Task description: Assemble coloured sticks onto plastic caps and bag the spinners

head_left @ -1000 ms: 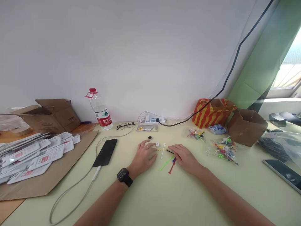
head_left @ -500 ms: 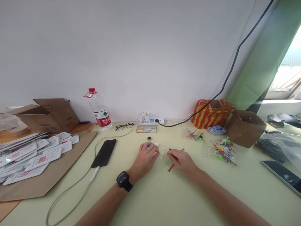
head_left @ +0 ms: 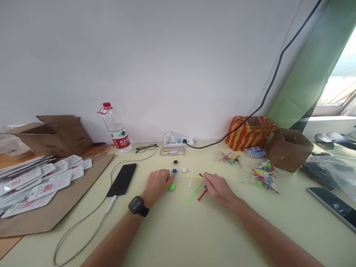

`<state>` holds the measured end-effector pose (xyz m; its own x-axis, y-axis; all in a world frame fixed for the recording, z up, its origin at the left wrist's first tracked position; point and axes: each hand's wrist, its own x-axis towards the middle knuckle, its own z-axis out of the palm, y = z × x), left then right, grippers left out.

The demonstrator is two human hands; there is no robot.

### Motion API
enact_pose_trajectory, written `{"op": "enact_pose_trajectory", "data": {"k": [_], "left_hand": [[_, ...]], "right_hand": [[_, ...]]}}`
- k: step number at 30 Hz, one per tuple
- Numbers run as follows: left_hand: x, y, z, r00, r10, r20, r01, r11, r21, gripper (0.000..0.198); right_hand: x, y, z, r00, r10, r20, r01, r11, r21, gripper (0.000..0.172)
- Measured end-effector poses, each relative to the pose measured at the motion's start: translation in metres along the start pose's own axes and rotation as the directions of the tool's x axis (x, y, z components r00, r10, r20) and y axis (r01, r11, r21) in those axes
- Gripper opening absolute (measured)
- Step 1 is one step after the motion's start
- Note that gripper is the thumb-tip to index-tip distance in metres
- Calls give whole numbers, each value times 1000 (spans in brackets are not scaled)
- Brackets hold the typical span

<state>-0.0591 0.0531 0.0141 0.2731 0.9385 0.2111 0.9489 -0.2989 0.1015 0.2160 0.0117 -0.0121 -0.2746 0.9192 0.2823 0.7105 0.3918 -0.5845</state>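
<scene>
My right hand (head_left: pixel 218 186) pinches a thin yellow plastic stick (head_left: pixel 193 177) with flared ends, which points left across a white stick (head_left: pixel 190 178). A green stick (head_left: pixel 195 192) and a red stick (head_left: pixel 203 194) lie below it; black and blue stick ends show beside the fingers. My left hand (head_left: pixel 157 187), wearing a watch, rests with its fingers curled down and its thumb out; what is under them is hidden. By the thumb are a green round piece (head_left: pixel 171 187) and a blue round piece (head_left: pixel 174 171). A white round piece (head_left: pixel 184 170) and a black round piece (head_left: pixel 175 162) sit farther back.
Bagged colourful sticks (head_left: pixel 263 176) lie to the right, near a cardboard box (head_left: pixel 290 150) and a striped bag (head_left: pixel 249 133). On the left are a black phone (head_left: pixel 122 180) on a cable, a water bottle (head_left: pixel 118 131) and white packets (head_left: pixel 52 181). A power strip (head_left: pixel 178 141) stands by the wall.
My left hand has moved left, away from the sticks, uncovering the green, blue and white round pieces. My right hand has shifted slightly, with the yellow stick still in its pinch.
</scene>
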Motion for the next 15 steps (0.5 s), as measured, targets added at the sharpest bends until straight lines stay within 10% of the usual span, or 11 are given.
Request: {"op": "enact_pose_trajectory", "data": {"k": [15], "left_hand": [[-3,9,-1,982,36,-187,-86,961,-263,22]], "right_hand": [[3,5,0,982,59,-178,-49,997,60,36]]}}
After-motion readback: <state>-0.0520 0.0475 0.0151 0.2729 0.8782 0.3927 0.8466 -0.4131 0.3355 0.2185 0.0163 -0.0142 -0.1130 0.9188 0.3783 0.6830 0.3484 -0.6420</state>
